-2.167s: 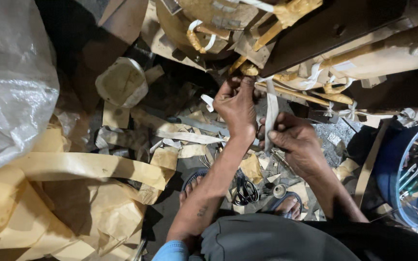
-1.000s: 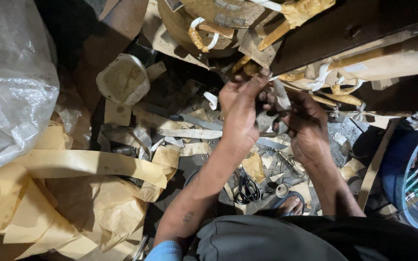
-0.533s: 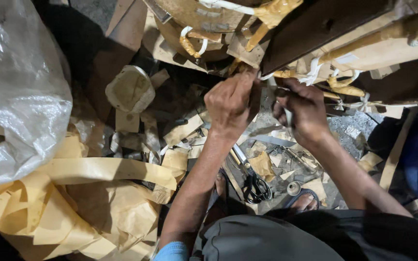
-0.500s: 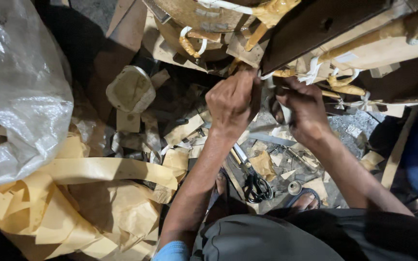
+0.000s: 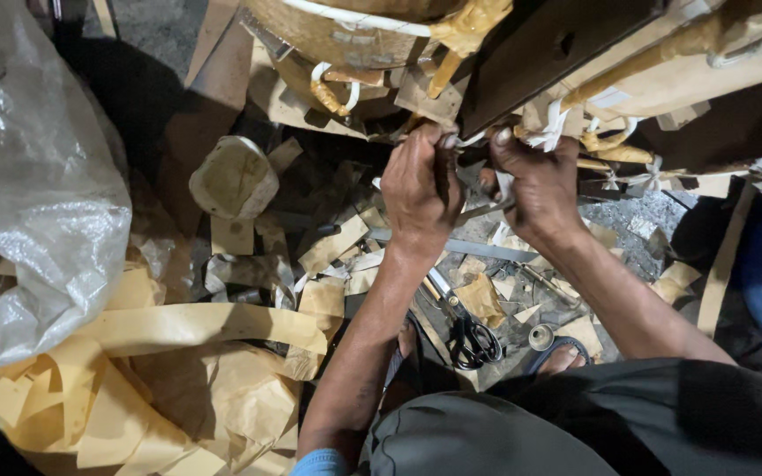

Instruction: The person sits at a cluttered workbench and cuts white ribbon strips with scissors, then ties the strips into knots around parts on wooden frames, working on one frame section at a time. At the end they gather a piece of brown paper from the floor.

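We have both hands up at the edge of the wrapped frame (image 5: 716, 62), working a white strip (image 5: 550, 123) that ties onto a paper-wound rod. Our left hand (image 5: 421, 189) is closed in a fist, thumb pressed up at the knot area; what it pinches is hidden behind the fingers. Our right hand (image 5: 535, 185) is closed on the loose end of the strip, which runs down across the palm.

What could go wrong, as we judge it: the strip looks thin, so a hard pull could snap it or let it slip out of our right grip — the knot would then slacken. The brown paper winding under it might also tear if the strip bites in. Our bare toes (image 5: 562, 360) sit just beside the scissors (image 5: 469, 333) on the littered floor, so a shift of the foot could meet the blades.

Counting what shows: two hands, one pair of scissors with black handles, one small round cap (image 5: 540, 336) near the toes, one clear plastic bag (image 5: 33, 176) at the left, one pale lump of wrapped material (image 5: 235, 176) on the floor, and at least four white ties along the frame — paper offcuts (image 5: 196, 326) are too many to count
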